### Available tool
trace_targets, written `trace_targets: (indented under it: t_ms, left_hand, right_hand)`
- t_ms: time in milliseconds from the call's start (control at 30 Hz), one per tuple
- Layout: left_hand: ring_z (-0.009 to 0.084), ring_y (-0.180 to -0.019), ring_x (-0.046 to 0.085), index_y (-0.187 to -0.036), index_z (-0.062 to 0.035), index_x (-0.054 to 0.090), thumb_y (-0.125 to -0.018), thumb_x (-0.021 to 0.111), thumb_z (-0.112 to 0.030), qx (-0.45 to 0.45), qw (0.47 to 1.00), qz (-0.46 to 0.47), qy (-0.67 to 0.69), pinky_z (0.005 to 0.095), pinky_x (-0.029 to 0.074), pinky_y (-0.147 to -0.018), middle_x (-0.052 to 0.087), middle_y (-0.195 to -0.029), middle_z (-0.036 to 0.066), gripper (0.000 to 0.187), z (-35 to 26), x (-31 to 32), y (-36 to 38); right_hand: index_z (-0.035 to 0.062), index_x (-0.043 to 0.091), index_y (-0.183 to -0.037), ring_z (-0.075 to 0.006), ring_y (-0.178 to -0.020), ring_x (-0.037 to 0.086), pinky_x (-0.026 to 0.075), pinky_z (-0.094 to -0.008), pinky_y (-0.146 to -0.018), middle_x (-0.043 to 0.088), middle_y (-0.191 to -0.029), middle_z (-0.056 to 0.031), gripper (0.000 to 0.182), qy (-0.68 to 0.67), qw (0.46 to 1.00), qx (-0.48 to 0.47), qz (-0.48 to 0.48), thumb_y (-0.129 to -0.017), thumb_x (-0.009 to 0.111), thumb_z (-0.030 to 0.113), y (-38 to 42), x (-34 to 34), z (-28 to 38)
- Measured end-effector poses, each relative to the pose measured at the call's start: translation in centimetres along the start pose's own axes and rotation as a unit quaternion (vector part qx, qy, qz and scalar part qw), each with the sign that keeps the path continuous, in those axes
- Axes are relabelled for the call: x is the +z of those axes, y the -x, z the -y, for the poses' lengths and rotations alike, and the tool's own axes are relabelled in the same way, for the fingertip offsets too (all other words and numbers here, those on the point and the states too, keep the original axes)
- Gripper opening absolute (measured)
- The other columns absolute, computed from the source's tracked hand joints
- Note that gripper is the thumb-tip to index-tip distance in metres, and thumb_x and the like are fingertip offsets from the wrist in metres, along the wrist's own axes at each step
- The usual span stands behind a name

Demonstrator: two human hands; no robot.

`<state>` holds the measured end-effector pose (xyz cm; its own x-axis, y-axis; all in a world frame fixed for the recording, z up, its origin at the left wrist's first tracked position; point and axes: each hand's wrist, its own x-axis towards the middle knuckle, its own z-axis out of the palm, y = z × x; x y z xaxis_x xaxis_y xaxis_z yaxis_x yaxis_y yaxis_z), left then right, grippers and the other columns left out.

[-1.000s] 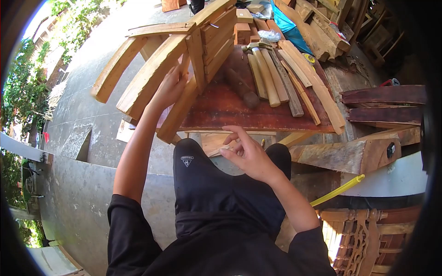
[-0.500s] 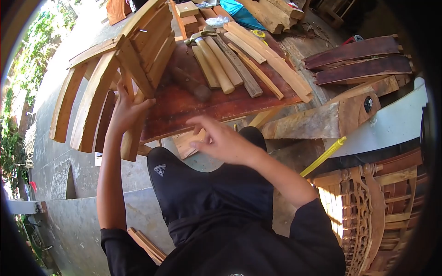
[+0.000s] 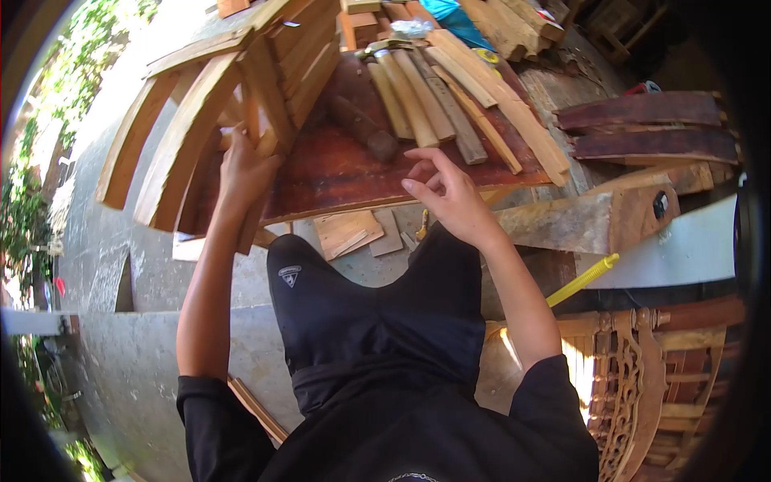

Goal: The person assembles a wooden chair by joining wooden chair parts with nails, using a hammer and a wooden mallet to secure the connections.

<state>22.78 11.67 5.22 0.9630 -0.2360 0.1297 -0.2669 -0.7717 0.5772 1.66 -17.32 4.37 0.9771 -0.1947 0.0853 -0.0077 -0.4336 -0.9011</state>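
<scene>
At the left, a wooden piece of furniture with curved legs and a slatted part leans over the table's edge. My left hand is closed around one of its wooden legs; the fingertips are partly hidden. Over the near edge of the reddish-brown table hovers my right hand, empty, its fingers loosely bent and apart from the thumb. Closest to it lie a dark wooden mallet and a hammer with a pale handle.
Several long wood strips lie on the table's right side. Beyond the table are wooden blocks and a blue cloth. To the right are dark curved boards, a yellow tube and carved furniture. Wood offcuts lie below.
My right hand has moved right and up, closer to the mallet and hammer handles. My left hand stays on the wooden furniture. The whole view has shifted slightly.
</scene>
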Motion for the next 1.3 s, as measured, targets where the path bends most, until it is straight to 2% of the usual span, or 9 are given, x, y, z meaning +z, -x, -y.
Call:
trace_targets:
  t_ms: [100, 200, 300, 333, 433, 467, 567, 733, 1300]
  left_hand:
    - [0.0471, -0.123, 0.068, -0.142, 0.0005, 0.05, -0.077, 0.089, -0.035, -0.008, 1.0, 0.019, 0.009, 0.0507, 0.053, -0.103, 0.069, -0.129, 0.029, 0.083, 0.8, 0.0, -0.1]
    - [0.0417, -0.123, 0.069, -0.142, 0.0028, 0.054, -0.078, 0.087, -0.031, 0.016, 0.999, 0.009, 0.033, 0.0471, 0.053, -0.106, 0.071, -0.126, 0.029, 0.08, 0.7, -0.5, 0.5]
    - [0.031, -0.123, 0.069, -0.144, 0.0054, 0.055, -0.082, 0.084, -0.03, 0.059, 0.973, 0.105, 0.196, 0.0419, 0.052, -0.108, 0.07, -0.13, 0.024, 0.077, 4.0, -1.1, -1.2]
    - [0.0227, -0.124, 0.067, -0.145, 0.0064, 0.057, -0.09, 0.077, -0.023, 0.057, 0.943, 0.142, 0.297, 0.0369, 0.051, -0.11, 0.068, -0.136, 0.019, 0.066, 4.6, -1.8, -1.2]
    - [0.022, -0.137, 0.06, -0.155, 0.0041, 0.05, -0.1, 0.066, -0.016, 0.083, 0.93, 0.187, 0.305, 0.0342, 0.042, -0.12, 0.065, -0.143, 0.017, 0.061, 8.0, -2.9, -2.7]
    - [0.0212, -0.135, 0.061, -0.149, 0.0045, 0.058, -0.097, 0.068, -0.011, 0.136, 0.94, 0.19, 0.25, 0.0359, 0.044, -0.12, 0.068, -0.139, 0.017, 0.055, 9.1, -2.8, -3.4]
    - [0.0222, -0.132, 0.063, -0.144, 0.0042, 0.063, -0.093, 0.071, -0.008, 0.128, 0.966, 0.165, 0.15, 0.0376, 0.046, -0.118, 0.072, -0.134, 0.016, 0.053, 8.0, -3.4, -3.7]
    - [0.0241, -0.094, 0.07, -0.136, -0.0066, 0.073, -0.087, 0.086, -0.019, 0.308, 0.949, 0.057, -0.03, 0.0405, 0.056, -0.088, 0.073, -0.109, 0.014, 0.053, 9.3, -2.5, -6.7]
    - [0.0259, -0.093, 0.07, -0.123, -0.008, 0.075, -0.089, 0.079, -0.023, 0.312, 0.942, 0.124, -0.014, 0.0419, 0.054, -0.086, 0.074, -0.106, 0.012, 0.038, 7.9, -2.5, -8.7]
  right_hand:
    - [0.0055, 0.059, -0.141, -0.0177, -0.084, 0.067, 0.056, -0.0342, -0.08, 0.069, -0.11, -0.0104, 0.05, -0.006, 1.0, -0.001, 0.022, -0.1, 0.075, 0.029, 0.0, 1.3, 0.1]
    - [0.0051, 0.061, -0.139, -0.0167, -0.083, 0.065, 0.056, -0.0338, -0.08, 0.069, -0.111, -0.0095, 0.047, -0.001, 0.999, 0.005, 0.042, -0.101, 0.074, 0.028, 0.1, 2.2, 0.2]
    - [0.0055, 0.062, -0.139, -0.0168, -0.084, 0.065, 0.055, -0.0337, -0.081, 0.068, -0.112, -0.0102, 0.045, -0.01, 0.998, 0.004, 0.059, -0.101, 0.073, 0.028, 0.2, 3.0, 0.3]
    - [0.0056, 0.062, -0.139, -0.0169, -0.085, 0.065, 0.055, -0.0336, -0.081, 0.068, -0.112, -0.0103, 0.045, -0.009, 0.998, 0.004, 0.062, -0.102, 0.073, 0.028, 0.3, 3.2, 0.3]
    - [0.0058, 0.062, -0.139, -0.0171, -0.085, 0.065, 0.055, -0.0335, -0.082, 0.068, -0.115, -0.0109, 0.044, -0.006, 0.997, 0.005, 0.076, -0.102, 0.072, 0.028, 0.3, 4.0, 0.4]
    - [0.0059, 0.062, -0.138, -0.0172, -0.085, 0.065, 0.055, -0.0335, -0.081, 0.067, -0.116, -0.011, 0.044, -0.004, 0.997, 0.007, 0.082, -0.102, 0.072, 0.028, 0.4, 4.3, 0.5]
    - [0.0062, 0.062, -0.139, -0.0171, -0.086, 0.065, 0.055, -0.0332, -0.081, 0.067, -0.118, -0.0109, 0.044, 0.007, 0.995, 0.01, 0.096, -0.102, 0.072, 0.029, 0.5, 4.8, 0.9]
    - [0.007, 0.063, -0.139, -0.0168, -0.088, 0.065, 0.054, -0.0319, -0.08, 0.066, -0.119, -0.01, 0.044, 0.023, 0.995, 0.006, 0.098, -0.102, 0.073, 0.029, 0.8, 5.1, 1.3]
    - [0.0089, 0.061, -0.14, -0.0152, -0.089, 0.063, 0.053, -0.0303, -0.08, 0.059, -0.112, -0.0044, 0.043, 0.032, 0.995, 0.026, 0.089, -0.1, 0.074, 0.02, 0.4, 5.5, 1.8]
